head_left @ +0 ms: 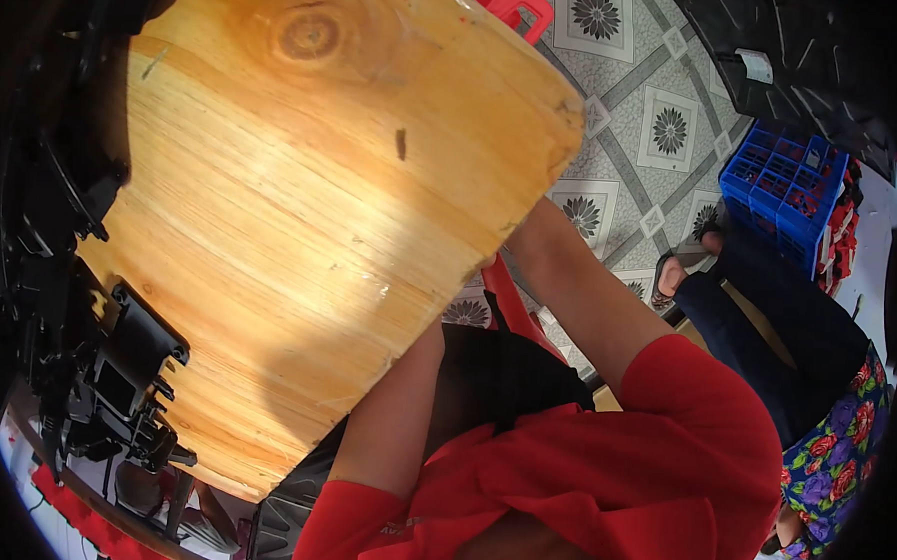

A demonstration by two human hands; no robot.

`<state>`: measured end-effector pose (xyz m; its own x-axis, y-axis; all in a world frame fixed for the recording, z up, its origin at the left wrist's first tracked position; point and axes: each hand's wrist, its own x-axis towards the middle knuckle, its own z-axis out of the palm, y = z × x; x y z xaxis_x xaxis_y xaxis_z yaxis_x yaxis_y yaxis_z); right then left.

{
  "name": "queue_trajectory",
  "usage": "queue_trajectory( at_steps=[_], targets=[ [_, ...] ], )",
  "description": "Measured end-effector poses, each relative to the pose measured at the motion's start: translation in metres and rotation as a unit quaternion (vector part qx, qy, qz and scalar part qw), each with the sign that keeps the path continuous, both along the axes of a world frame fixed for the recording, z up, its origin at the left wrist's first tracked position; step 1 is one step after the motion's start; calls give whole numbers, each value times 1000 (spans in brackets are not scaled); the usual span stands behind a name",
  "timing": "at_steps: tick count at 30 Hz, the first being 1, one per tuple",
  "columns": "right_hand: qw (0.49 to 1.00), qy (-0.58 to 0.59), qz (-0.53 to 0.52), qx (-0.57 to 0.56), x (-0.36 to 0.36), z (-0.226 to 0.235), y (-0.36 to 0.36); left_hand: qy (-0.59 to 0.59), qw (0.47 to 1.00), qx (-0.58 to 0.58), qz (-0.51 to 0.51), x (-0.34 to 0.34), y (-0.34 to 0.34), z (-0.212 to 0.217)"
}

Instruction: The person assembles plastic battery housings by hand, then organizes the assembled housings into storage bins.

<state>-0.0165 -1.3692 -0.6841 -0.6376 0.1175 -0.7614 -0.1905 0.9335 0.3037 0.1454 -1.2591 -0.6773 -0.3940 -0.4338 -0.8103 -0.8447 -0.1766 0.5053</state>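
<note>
**A:** What sits at the far left?

**B:** A heap of black plastic parts (114,366), moulded pieces with clips and tabs, resting on the left edge of the wooden desk (312,204). More of them run up the left rim of the view.

**A:** And the desk itself?

**B:** Pale pine with a knot near its top edge, bare across the middle, tilted in the view.

**A:** Where are the hands?

**B:** Neither shows. Two bare forearms in red sleeves (600,487) run from the lower edge up under the near edge of the desk, the left one (392,418) at its lower corner, the right one (578,286) further right. Both hands are hidden beneath the board, so I cannot tell whether they are open or closed, or what they touch.

**A:** Further right?

**B:** Patterned floor tiles (665,129), a bit of red plastic stool (513,303) below the desk, then a blue crate (783,185) with red pieces beside it. Another person sits there in dark trousers and a flowered garment (842,437), one sandalled foot on the tiles.
</note>
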Motion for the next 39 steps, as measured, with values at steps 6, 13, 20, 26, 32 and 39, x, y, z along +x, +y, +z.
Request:
queue_trajectory(
  at_steps=[6,13,20,26,32,39],
  targets=[
    [933,48,-58,-351,7,-36,96,96,967,27,235,-10,13,-8],
    [816,-64,-223,-530,-105,-61,221,193,902,42,383,-59,31,24],
    [770,-177,-207,-577,-129,21,242,151,938,7,312,-69,39,82],
    [628,-277,-295,-664,-162,152,289,257,927,-185,202,-164,124,198],
    [615,-351,-166,-687,-175,221,280,402,871,-218,181,-151,164,258],
    [740,-439,143,-490,-110,272,288,322,836,-223,385,-86,158,252]
  ],
)
